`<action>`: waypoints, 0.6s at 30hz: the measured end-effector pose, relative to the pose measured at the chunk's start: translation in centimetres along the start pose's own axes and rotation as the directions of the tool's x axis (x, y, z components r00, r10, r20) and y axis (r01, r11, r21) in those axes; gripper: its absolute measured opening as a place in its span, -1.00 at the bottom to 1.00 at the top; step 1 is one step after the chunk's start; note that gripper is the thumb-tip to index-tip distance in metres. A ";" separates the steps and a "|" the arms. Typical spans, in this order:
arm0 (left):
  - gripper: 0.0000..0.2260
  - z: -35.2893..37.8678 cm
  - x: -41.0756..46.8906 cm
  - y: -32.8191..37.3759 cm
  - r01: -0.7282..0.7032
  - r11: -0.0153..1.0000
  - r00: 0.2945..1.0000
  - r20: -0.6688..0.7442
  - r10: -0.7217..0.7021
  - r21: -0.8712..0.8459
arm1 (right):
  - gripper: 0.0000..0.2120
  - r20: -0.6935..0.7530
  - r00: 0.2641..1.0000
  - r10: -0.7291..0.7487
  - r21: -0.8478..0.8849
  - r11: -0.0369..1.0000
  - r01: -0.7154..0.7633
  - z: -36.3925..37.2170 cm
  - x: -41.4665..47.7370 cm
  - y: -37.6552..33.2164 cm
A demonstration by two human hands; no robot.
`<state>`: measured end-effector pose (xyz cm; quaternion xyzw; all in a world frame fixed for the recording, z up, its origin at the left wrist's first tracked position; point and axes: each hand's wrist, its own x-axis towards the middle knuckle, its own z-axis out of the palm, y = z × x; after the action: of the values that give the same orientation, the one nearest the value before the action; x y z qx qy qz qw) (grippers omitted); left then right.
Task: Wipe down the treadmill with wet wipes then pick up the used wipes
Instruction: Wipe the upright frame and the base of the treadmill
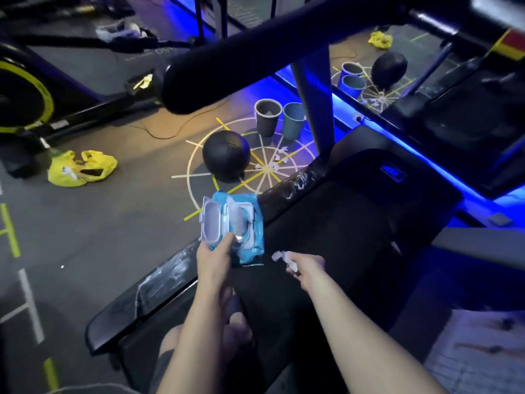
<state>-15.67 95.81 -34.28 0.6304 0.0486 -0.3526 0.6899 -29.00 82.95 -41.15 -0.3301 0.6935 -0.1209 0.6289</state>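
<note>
Treadmill (355, 223) belt is seen underfoot, dark. Its left side rail (170, 271) is streaked white, with the long axis running lower-left to upper-right. A wet wipe pack (250, 223) is held over that rail by the left hand (214, 258), fingers curled round its near end. The lid (211, 223) is flipped open and one fresh wipe (235, 220) pokes out. A crumpled wipe (279, 255) is pinched in the right hand (308, 267) fingers, above the belt, just right of the pack. The rail lies left of and below that wipe. The left hand is nearer but occupied, so wiping along the rail is judged to fall to the right hand.
</note>
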 end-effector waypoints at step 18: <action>-0.62 3.0 2.5 0.6 -0.008 0.994 0.993 0.115 -0.004 0.105 | -0.80 0.128 0.823 -0.553 -0.204 0.798 0.567 -1.7 3.2 -14.9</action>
<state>-14.61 91.99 -34.45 0.6447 -0.0107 -0.3896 0.6577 -26.09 69.40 -34.68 -0.5951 0.5544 -0.2090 0.5429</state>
